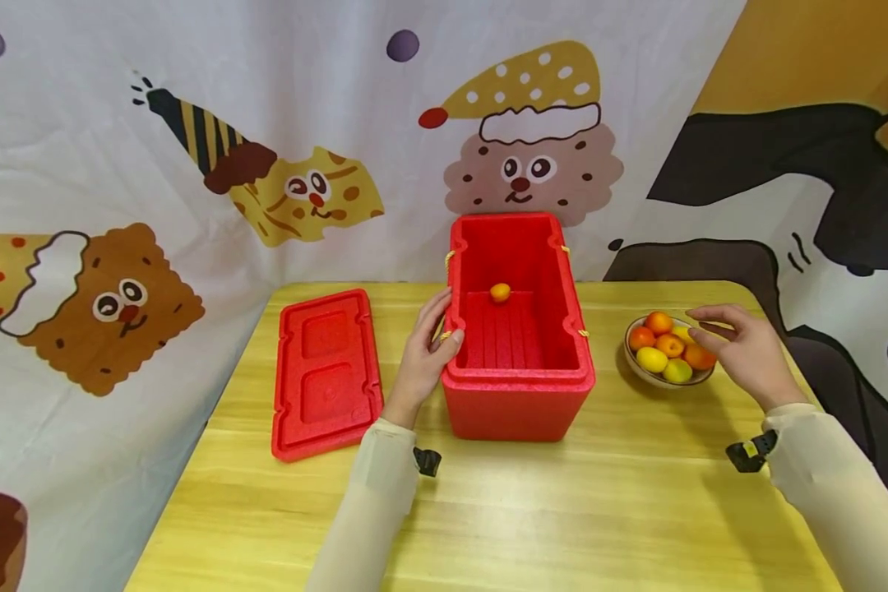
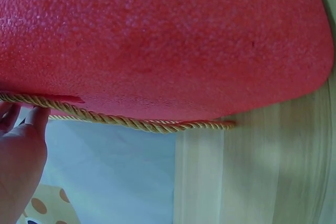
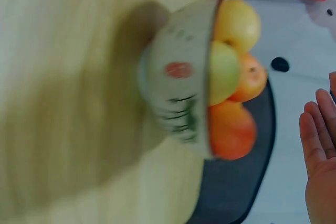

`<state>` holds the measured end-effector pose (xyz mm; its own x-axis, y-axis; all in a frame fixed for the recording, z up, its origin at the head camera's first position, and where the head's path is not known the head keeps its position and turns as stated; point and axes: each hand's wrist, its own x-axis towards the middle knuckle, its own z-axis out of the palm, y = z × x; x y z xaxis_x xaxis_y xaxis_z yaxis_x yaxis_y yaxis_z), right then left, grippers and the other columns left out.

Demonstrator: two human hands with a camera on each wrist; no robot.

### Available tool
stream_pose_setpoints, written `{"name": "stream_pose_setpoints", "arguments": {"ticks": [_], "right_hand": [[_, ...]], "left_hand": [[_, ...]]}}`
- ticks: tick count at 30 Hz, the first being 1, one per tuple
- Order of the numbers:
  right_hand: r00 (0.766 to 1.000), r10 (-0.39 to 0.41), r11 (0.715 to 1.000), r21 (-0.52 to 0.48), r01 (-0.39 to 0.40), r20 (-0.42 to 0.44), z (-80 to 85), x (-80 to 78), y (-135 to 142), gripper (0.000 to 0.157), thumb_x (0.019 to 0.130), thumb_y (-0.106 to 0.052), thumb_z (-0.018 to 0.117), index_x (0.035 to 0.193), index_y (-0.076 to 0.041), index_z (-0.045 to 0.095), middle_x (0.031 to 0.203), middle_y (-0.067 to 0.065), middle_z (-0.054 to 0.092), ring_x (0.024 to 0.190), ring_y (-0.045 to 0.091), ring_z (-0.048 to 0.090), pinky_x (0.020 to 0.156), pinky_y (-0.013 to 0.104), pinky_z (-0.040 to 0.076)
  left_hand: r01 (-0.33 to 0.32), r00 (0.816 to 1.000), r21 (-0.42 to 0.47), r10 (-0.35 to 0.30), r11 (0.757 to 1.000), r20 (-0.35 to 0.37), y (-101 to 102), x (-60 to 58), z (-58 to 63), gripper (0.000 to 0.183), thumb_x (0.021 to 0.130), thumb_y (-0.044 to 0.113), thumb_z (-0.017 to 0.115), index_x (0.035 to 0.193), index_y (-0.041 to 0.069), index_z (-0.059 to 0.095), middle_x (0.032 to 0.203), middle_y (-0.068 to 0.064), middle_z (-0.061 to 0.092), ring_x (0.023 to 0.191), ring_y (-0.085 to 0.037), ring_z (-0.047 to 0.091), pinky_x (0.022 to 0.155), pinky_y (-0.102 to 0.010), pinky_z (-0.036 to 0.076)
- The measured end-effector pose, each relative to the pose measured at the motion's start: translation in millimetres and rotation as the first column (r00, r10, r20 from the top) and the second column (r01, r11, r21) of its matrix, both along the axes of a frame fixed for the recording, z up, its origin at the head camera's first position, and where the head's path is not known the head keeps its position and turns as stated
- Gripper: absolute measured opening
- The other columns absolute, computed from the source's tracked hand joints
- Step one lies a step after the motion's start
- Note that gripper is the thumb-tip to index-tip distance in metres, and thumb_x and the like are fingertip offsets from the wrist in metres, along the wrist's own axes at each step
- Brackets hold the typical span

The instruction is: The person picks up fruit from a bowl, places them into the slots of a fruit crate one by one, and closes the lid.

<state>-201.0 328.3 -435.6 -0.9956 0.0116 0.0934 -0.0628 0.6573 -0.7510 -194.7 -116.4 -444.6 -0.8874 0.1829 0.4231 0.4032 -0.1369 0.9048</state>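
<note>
A red foam box (image 1: pixel 518 407) with yellow rope stands lidless on the table, its inside facing up. On its floor, toward the back, lies one small orange-yellow fruit (image 1: pixel 499 293). My left hand (image 1: pixel 423 353) holds the box's left wall, thumb at the rim and fingers along the outside; its fingers show beside the rope (image 2: pixel 131 121) in the left wrist view. To the right, a patterned bowl (image 3: pixel 178 72) holds several orange and yellow citrus fruits (image 1: pixel 669 345). My right hand (image 1: pixel 743 349) hovers at the bowl's right side, fingers loosely extended and nothing held.
The red lid (image 1: pixel 327 374) lies flat on the wooden table (image 1: pixel 503 510), left of the box. A cartoon-printed cloth (image 1: pixel 407 164) hangs along the back and sides of the table.
</note>
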Motion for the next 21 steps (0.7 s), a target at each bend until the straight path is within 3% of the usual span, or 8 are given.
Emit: {"name": "stream_pose_setpoints", "arguments": {"ticks": [4, 8, 11, 15, 21], "right_hand": [[0.999, -0.028, 1.0, 0.008, 0.028, 0.015, -13.0, 1.6, 8, 0.044, 0.097, -0.029, 0.06, 0.13, 0.0, 0.059, 0.13, 0.013, 0.048, 0.116, 0.033, 0.052, 0.08, 0.007, 0.044], [0.999, -0.027, 0.999, 0.037, 0.026, 0.032, -24.0, 4.0, 16, 0.045, 0.098, -0.028, 0.061, 0.131, 0.001, 0.057, 0.133, 0.016, 0.046, 0.122, 0.041, 0.045, 0.101, 0.039, 0.044], [0.999, -0.015, 0.999, 0.047, 0.014, 0.034, -30.8, 6.0, 20, 0.045, 0.098, -0.024, 0.061, 0.133, 0.004, 0.055, 0.134, 0.02, 0.045, 0.123, 0.043, 0.043, 0.101, 0.059, 0.035], [1.0, -0.017, 0.999, 0.048, 0.016, 0.027, -38.3, 8.6, 25, 0.044, 0.098, -0.021, 0.061, 0.133, 0.005, 0.054, 0.133, 0.022, 0.043, 0.122, 0.045, 0.041, 0.103, 0.058, 0.033], [1.0, -0.011, 0.998, 0.058, 0.012, -0.015, -47.0, 10.7, 29, 0.04, 0.096, -0.017, 0.063, 0.129, 0.004, 0.057, 0.129, 0.019, 0.046, 0.117, 0.036, 0.042, 0.104, 0.054, 0.035]], "left_hand": [[0.0, 1.0, 0.016, 0.001, 1.0, -0.015, 0, -0.5, -2.1, 0.057, 0.095, 0.002, 0.056, 0.148, -0.005, 0.036, 0.156, -0.01, 0.028, 0.142, -0.022, 0.029, 0.106, -0.038, 0.039], [0.002, 1.0, 0.02, -0.002, 1.0, -0.004, 0, 0.3, -1.7, 0.056, 0.095, -0.003, 0.054, 0.147, -0.006, 0.036, 0.156, -0.013, 0.027, 0.142, -0.024, 0.029, 0.105, -0.034, 0.04], [0.002, 1.0, 0.015, -0.003, 1.0, 0.006, -1, 1.4, 0.5, 0.056, 0.094, -0.007, 0.052, 0.147, -0.009, 0.034, 0.156, -0.018, 0.024, 0.142, -0.027, 0.027, 0.105, -0.034, 0.039], [0.008, 1.0, 0.003, -0.008, 1.0, -0.001, 0, 5.7, 10.2, 0.055, 0.093, -0.01, 0.05, 0.145, -0.015, 0.031, 0.155, -0.025, 0.021, 0.143, -0.033, 0.025, 0.107, -0.035, 0.037], [-0.008, 1.0, -0.024, 0.008, 1.0, -0.001, 3, 15.6, 26.6, 0.055, 0.092, -0.009, 0.05, 0.143, -0.019, 0.031, 0.153, -0.03, 0.022, 0.142, -0.036, 0.026, 0.104, -0.031, 0.04]]}}
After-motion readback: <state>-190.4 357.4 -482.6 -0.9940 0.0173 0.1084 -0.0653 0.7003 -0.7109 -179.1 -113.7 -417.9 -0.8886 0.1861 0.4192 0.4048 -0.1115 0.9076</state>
